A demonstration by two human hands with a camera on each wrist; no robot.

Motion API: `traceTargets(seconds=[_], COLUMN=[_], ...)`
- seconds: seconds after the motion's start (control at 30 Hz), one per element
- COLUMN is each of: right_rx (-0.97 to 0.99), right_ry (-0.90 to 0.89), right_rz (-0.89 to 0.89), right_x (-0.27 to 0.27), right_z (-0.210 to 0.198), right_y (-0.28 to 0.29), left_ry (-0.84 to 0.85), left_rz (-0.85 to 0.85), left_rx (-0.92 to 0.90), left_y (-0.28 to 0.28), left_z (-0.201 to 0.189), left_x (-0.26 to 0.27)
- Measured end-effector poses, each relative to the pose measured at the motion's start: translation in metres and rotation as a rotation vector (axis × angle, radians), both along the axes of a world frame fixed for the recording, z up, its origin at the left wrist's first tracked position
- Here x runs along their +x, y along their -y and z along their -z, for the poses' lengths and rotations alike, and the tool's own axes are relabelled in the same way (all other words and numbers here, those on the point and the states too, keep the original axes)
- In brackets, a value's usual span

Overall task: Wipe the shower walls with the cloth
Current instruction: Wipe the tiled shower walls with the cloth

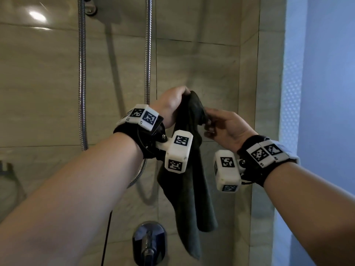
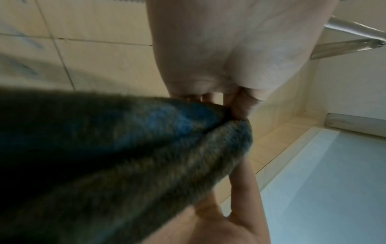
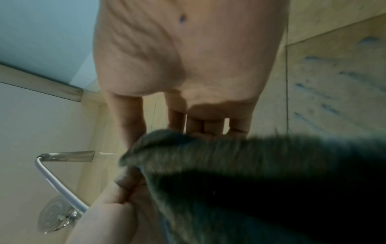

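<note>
A dark grey cloth (image 1: pixel 189 181) hangs in a long fold in front of the beige tiled shower wall (image 1: pixel 199 66). My left hand (image 1: pixel 184 93) grips the cloth's top end from above, fingers curled round it. My right hand (image 1: pixel 208 120) pinches a fold of the cloth just below and to the right. In the left wrist view, the left hand (image 2: pixel 236 109) clamps the cloth (image 2: pixel 129 156), and fingers of the right hand come up from below. In the right wrist view, the right hand (image 3: pixel 200 130) closes round the cloth (image 3: pixel 250 166), which hides its fingertips.
A metal shower hose (image 1: pixel 82 83) loops down the wall on the left. A chrome mixer handle (image 1: pixel 149 242) sticks out low in the middle. A frosted panel (image 1: pixel 318 93) closes the right side. A round shower head (image 3: pixel 56 214) hangs overhead.
</note>
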State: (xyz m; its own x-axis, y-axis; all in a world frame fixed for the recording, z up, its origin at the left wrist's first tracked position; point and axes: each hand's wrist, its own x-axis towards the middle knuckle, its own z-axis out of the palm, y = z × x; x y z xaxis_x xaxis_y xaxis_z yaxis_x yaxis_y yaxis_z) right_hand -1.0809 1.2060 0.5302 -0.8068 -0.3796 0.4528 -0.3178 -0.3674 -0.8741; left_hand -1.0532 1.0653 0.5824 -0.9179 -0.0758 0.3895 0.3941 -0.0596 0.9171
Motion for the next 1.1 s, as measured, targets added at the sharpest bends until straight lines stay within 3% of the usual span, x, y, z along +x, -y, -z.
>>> traceTargets(seconds=[0.47, 0.67, 0.83, 1.0, 1.1], right_rx=[0.212, 0.426, 0.246, 0.050, 0.090], right_ry=[-0.033, -0.139, -0.095, 0.092, 0.180], right_rz=[-0.277, 0.083, 0.273, 0.234, 0.208], right_x=[-0.011, -0.007, -0.012, -0.014, -0.012], right_z=[0.030, 0.042, 0.048, 0.047, 0.044], right_y=[-0.011, -0.001, -0.011, -0.035, -0.045], left_ry=[-0.026, -0.068, -0.101, -0.082, -0.044], left_rz=[-0.189, -0.231, -0.290, -0.368, -0.368], left_rx=[-0.114, -0.114, -0.079, 0.005, -0.003], left_y=[-0.002, -0.017, -0.020, -0.008, 0.000], left_z=[-0.006, -0.013, -0.019, -0.017, -0.012], left_x=[-0.007, -0.010, -0.015, -0.028, -0.036])
